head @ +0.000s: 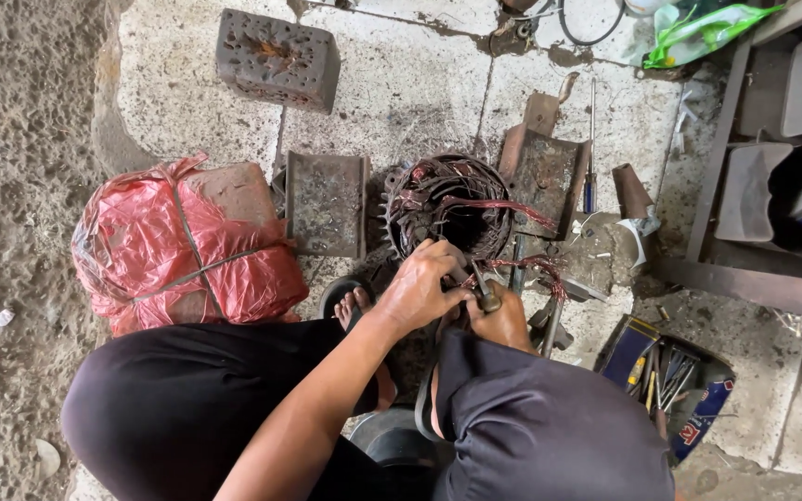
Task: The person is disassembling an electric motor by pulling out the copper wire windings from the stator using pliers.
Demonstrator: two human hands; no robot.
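- A bundle wrapped in red plastic (187, 243) and tied with cord lies on the concrete floor (401, 93) at the far left, just beside the person's bent knee.
- A rusty metal block (278, 57) full of holes stands farther back, well apart from the hands.
- A flat rusty metal plate (327, 204) leans between the red bundle and the round motor stator (447, 209).
- The motor stator sits upright on the floor, its copper windings (512, 209) pulled loose and trailing to the right.
- The left hand (422, 283) rests against the stator's near rim, its fingers (443, 255) curled shut around a strand of winding.
- A bare foot (356, 306) in a sandal shows just under that wrist.
- The right hand (501, 320) is touching the left, fingers clenched on a small metal tool (485, 292) whose tip points up at the near rim of the stator.
- A second rusty plate (545, 176) stands just behind the loose copper, with a screwdriver (590, 158) beside it.
- An open box of hand tools (670, 376) lies at the near right, apart from both hands.
- A dark metal frame (726, 158) borders the right edge.
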